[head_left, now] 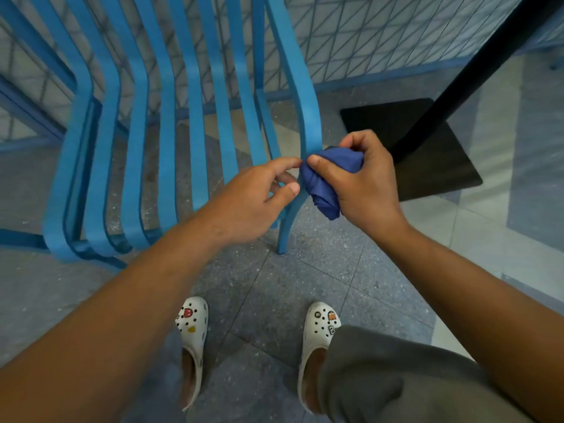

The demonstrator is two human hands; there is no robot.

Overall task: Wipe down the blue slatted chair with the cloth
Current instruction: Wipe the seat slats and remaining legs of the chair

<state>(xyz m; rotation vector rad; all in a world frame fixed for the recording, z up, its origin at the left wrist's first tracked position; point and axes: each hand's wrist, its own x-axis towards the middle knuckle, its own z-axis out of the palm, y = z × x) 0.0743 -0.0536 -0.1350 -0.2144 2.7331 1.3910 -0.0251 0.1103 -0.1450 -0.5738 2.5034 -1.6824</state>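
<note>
Your right hand (363, 184) grips the bunched cloth (328, 178) against the chair (171, 123)'s rightmost slat while your left hand (253, 199), fingers loosely curled, holds nothing beside it; so tight a wad could skip the slat's edges.

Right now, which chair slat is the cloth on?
The rightmost slat, the outer one curving down into the front leg. The right hand presses the bunched cloth against it; the other slats are bare.
</note>
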